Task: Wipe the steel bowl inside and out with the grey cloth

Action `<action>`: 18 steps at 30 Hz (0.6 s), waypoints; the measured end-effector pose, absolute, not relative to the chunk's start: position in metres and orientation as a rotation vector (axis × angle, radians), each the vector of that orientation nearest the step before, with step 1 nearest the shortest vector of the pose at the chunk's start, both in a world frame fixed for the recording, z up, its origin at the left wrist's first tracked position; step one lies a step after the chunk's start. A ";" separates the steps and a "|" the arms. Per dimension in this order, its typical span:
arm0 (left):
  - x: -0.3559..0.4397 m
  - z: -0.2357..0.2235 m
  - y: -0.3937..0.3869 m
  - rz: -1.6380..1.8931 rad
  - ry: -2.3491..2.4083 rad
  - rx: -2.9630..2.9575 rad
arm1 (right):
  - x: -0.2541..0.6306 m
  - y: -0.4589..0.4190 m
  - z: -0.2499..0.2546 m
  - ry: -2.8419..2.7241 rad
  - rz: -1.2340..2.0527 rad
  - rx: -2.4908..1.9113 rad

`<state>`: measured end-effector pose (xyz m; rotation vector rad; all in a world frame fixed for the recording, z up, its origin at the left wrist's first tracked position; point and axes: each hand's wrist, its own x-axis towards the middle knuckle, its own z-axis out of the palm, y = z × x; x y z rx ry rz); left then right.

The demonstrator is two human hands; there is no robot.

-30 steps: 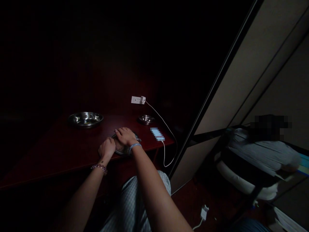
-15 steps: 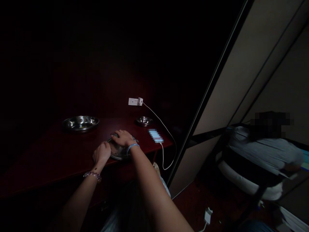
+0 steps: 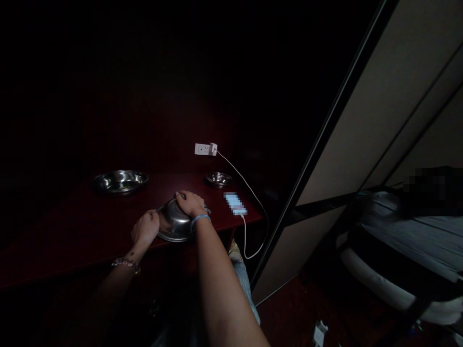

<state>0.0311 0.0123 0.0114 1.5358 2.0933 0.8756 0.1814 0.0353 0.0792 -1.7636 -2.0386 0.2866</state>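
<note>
A shiny metal bowl [image 3: 176, 219] lies upside down near the front edge of the dark red table. My left hand [image 3: 145, 227], with a beaded bracelet at the wrist, is closed on the left side of its rim. Over the bowl's upper right side curves my right hand [image 3: 191, 203], wearing a blue band; its thumb points left and most fingers are hidden behind. A small greyish bit shows just right of that hand, too dark to make out. A larger metal dish [image 3: 122, 182] stands back left, and a small metal bowl [image 3: 219, 180] back right.
A phone [image 3: 235, 204] on the table's right side is joined by a white cable to a charger in the wall socket [image 3: 206, 149]. A light partition [image 3: 336, 164] rises at right. Beyond it a person in grey [image 3: 408, 241] sits on a chair.
The bowl has turned so more of its rounded outside shows. My left hand has shifted slightly left with its rim, and my right hand a little up. The view has swung slightly.
</note>
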 end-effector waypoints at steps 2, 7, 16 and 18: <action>0.032 0.014 0.011 0.889 2.099 1.530 | 0.192 0.031 0.073 -1.972 0.327 -1.728; 0.032 0.014 0.010 0.870 2.085 1.540 | 0.218 0.029 0.053 -1.737 0.544 -1.742; 0.036 0.017 0.009 0.815 2.177 1.603 | 0.198 0.027 0.070 -1.576 0.600 -1.883; 0.037 0.019 0.009 0.794 2.186 1.623 | 0.181 0.022 0.070 -1.619 0.442 -1.913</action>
